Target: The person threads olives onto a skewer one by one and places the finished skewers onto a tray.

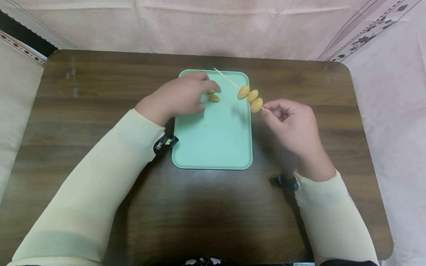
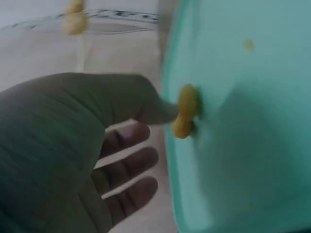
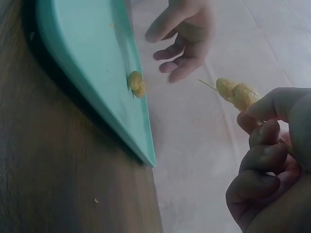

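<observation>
My right hand pinches a thin wooden skewer near one end, to the right of the mint-green tray. Threaded on it are three yellow oval pieces with a wrinkled surface; the skewer's bare far end points up and left over the tray. More such pieces lie close together near the tray's far edge; from the head view my left hand partly hides them. That hand hovers over the tray's left side with thumb and fingers spread. The right wrist view shows it apart from the pieces.
Beneath the tray is a dark brown wooden table with rounded corners. A pale pink cloth hangs behind it, with more cloth at both sides. Small yellow crumbs lie on the tray, and a tiny bit is on the table.
</observation>
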Motion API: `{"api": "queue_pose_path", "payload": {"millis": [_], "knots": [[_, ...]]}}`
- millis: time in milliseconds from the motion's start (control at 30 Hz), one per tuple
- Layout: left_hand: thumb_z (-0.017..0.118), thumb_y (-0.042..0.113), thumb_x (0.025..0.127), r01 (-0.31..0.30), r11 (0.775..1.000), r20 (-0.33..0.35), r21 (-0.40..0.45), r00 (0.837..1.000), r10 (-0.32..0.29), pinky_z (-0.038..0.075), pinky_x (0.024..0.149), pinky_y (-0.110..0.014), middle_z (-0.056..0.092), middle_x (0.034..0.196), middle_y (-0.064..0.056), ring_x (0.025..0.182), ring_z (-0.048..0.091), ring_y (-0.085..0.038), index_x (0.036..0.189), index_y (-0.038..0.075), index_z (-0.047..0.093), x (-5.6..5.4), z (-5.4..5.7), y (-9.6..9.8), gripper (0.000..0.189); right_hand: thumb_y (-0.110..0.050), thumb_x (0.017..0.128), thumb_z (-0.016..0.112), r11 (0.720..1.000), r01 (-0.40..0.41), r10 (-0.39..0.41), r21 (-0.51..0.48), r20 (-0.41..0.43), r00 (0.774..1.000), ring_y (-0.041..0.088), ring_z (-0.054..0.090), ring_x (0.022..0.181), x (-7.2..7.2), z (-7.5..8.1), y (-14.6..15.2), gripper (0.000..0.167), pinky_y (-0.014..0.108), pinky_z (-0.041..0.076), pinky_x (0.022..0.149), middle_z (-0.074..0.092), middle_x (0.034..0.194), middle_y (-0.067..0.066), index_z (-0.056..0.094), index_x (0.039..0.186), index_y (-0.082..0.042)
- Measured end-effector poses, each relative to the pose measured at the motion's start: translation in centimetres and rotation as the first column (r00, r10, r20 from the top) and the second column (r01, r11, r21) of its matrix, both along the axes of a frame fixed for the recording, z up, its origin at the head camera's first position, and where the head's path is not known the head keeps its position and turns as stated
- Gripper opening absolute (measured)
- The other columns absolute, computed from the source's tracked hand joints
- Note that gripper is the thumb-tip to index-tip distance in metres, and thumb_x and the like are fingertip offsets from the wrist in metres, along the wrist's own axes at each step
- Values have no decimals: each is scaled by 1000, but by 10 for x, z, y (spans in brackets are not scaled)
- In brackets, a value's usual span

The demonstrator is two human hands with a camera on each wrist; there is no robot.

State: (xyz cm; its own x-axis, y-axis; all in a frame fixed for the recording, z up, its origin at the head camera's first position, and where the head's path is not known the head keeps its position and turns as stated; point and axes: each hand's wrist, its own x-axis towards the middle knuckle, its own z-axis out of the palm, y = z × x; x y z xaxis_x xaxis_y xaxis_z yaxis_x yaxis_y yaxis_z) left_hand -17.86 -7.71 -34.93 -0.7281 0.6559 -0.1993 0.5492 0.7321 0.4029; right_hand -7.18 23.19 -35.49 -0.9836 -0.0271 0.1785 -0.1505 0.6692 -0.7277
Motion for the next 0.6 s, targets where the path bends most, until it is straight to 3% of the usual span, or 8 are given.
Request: {"api": "queue_pose_path", "payload": {"millis": [133, 267, 367, 500, 600], "knots": [[48, -3, 105, 65, 995, -17, -75, 998, -67, 55, 97, -43, 63, 129, -12, 111, 63, -29, 146, 18, 71, -4, -9, 13, 51, -21, 103, 81, 1000, 2, -2, -10, 5, 1000, 3, 59, 65, -1, -1, 2, 12, 16, 46, 60, 70, 75, -15, 90, 108, -14], [43, -5, 109, 62, 988, -70, -141, 995, -72, 53, 90, -42, 60, 116, -13, 101, 62, -31, 128, 15, 74, -2, -15, 23, 41, -20, 103, 82, 1000, 0, 0, -22, 9, 1000, 3, 60, 65, -1, -2, 2, 12, 16, 47, 61, 68, 74, -19, 89, 108, -14], [41, -7, 108, 48, 988, -95, -145, 993, -63, 49, 85, -41, 58, 110, -13, 96, 57, -30, 113, 12, 73, 0, -18, 25, 38, -21, 103, 82, 1000, -6, 6, -26, 13, 1000, 2, 60, 65, -1, -2, 2, 11, 16, 47, 61, 68, 74, -19, 89, 107, -14], [40, -4, 106, 23, 998, -91, -54, 995, -28, 38, 78, -36, 50, 96, -9, 89, 43, -24, 92, 12, 61, 0, -24, 24, 30, -21, 103, 82, 1000, -8, 9, -29, 17, 1000, 2, 60, 65, 0, -2, 3, 11, 16, 47, 61, 68, 75, -18, 89, 107, -14], [53, 6, 109, -10, 995, -74, 99, 997, 17, 40, 80, -34, 54, 96, -8, 90, 46, -23, 100, 10, 72, -1, -27, 20, 21, -21, 103, 81, 1000, -2, 3, -26, 15, 1000, 3, 60, 65, 0, -1, 4, 12, 16, 48, 61, 69, 74, -19, 89, 107, -14]]}}
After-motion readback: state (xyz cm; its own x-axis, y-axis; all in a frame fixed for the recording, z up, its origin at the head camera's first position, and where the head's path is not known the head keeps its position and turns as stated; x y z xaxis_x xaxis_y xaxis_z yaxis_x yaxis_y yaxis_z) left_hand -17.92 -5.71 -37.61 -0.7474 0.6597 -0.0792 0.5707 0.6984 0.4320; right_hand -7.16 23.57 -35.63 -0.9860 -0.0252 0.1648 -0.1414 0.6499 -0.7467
